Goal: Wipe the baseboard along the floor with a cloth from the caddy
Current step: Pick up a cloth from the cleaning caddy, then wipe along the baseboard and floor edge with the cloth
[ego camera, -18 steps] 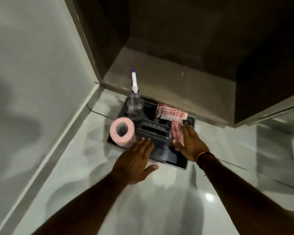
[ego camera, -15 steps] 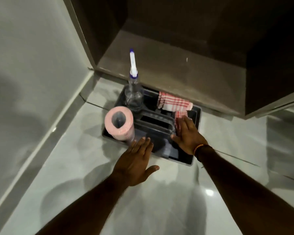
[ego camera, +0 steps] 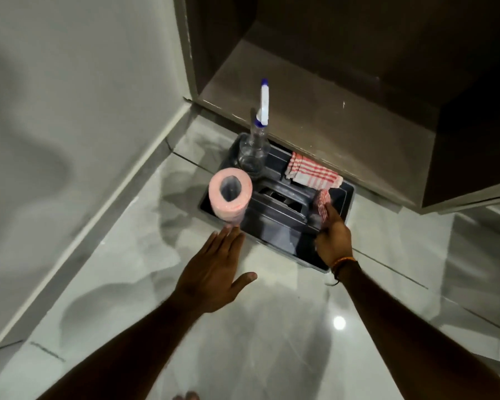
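A black caddy [ego camera: 274, 226] stands on the floor in front of a dark cabinet. In its right side, my right hand [ego camera: 334, 236] pinches a folded red-and-white checked cloth [ego camera: 323, 202] and holds it upright above the compartment. A second checked cloth [ego camera: 312, 174] lies folded at the caddy's back right. My left hand [ego camera: 214, 274] hovers flat and open just before the caddy's front left corner, holding nothing. The grey baseboard [ego camera: 104, 209] runs along the left wall down to the floor.
A pink paper roll [ego camera: 231, 194] stands at the caddy's front left, and a clear spray bottle [ego camera: 254, 145] with a white and blue nozzle at its back left. The open dark cabinet [ego camera: 329, 116] sits directly behind. Glossy pale tiles [ego camera: 272, 342] cover the floor.
My right hand has closed on the checked cloth and raised it out of the right compartment. The left hand stays flat near the caddy. The view has shifted slightly.
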`<state>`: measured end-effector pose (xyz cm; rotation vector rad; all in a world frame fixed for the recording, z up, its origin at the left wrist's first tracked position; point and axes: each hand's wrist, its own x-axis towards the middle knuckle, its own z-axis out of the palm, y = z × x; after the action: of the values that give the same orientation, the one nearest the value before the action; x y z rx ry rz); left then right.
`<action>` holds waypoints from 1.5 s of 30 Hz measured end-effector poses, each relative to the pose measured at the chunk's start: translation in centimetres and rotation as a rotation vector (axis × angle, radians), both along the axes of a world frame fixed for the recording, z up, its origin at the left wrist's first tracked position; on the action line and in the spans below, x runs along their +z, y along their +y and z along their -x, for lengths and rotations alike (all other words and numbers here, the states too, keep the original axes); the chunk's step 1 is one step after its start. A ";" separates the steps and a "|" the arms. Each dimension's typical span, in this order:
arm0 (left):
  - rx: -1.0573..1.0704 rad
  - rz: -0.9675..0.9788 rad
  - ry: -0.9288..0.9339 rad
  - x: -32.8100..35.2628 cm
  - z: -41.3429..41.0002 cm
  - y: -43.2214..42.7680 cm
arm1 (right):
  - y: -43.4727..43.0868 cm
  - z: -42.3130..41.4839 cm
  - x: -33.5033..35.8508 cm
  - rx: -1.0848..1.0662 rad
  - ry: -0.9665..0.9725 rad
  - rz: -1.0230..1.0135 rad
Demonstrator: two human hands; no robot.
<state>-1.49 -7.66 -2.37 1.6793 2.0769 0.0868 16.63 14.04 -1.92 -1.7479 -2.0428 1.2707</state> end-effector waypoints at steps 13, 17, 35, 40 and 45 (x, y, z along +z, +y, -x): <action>0.407 0.138 -0.021 7.9 5.0 -20.5 | -21.1 6.7 6.5 0.098 0.157 0.253; 0.546 0.171 -0.057 3.3 5.0 -25.6 | -25.8 12.8 3.8 0.280 0.159 0.127; 0.734 0.050 -0.042 -20.1 3.8 -30.8 | -16.9 31.6 -20.0 0.765 -0.375 -0.474; 0.786 0.004 -0.026 -20.6 4.1 -30.3 | -6.7 40.1 -18.5 0.616 -0.407 -0.329; 0.738 -0.039 -0.007 -20.5 4.8 -30.4 | -12.0 38.5 -19.0 0.805 -0.247 -0.592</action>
<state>-6.32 -38.06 -22.87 0.8453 2.5880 0.3637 -21.91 2.03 -20.92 -0.8605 -3.0016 0.4418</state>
